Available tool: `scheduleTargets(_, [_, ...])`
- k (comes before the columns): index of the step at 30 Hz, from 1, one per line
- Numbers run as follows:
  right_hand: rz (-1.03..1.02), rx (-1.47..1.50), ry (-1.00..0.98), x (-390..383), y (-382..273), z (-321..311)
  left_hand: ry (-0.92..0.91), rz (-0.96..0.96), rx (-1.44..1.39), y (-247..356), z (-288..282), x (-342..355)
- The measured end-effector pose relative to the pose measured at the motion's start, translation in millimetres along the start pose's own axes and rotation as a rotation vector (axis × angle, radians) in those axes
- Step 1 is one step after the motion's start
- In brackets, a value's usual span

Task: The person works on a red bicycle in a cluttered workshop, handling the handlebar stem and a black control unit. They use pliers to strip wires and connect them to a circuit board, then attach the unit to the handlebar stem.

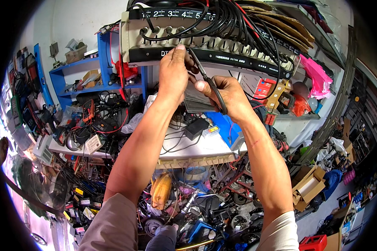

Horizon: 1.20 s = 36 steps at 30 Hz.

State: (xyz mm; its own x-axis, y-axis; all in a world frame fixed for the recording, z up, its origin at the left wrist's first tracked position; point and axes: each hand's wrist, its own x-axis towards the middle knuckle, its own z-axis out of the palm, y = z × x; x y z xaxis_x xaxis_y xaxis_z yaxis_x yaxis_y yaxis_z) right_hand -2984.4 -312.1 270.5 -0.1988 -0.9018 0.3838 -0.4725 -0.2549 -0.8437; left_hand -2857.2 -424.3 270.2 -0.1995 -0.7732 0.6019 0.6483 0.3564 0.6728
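My right hand (230, 97) is wrapped round the dark handles of a pair of scissors (200, 66). Their blades point up and to the left, toward the front edge of a long multi-channel tester (234, 58). Close beside the blades, my left hand (174, 73) is closed in a pinch against the tester's lower front strip. Whatever its fingers hold is too small or hidden to make out. Thick black cables (222, 25) hang in a bundle over the tester's numbered row of sockets and switches.
Below my hands, a white workbench (178, 144) bears a black power adapter (196, 128), loose wires and a blue sheet. Blue shelving (77, 87) stands at the left. Cardboard boxes (310, 188) sit at the lower right. Piled parts and tools cover the floor beneath the bench.
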Motion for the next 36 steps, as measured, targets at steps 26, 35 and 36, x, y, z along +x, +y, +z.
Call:
scheduleTargets(26, [-0.005, -0.112, 0.149, -50, -13, -86, -0.148, -0.185, -0.13, -10, 29, 18])
scheduleTargets(35, [0.102, -0.401, -0.099, -10, -23, -101, -0.118, -0.278, -0.216, -10, 11, 6])
scheduleTargets(36, [0.102, -0.419, -0.129, -5, -28, -100, -0.124, -0.266, -0.207, -7, 8, 7])
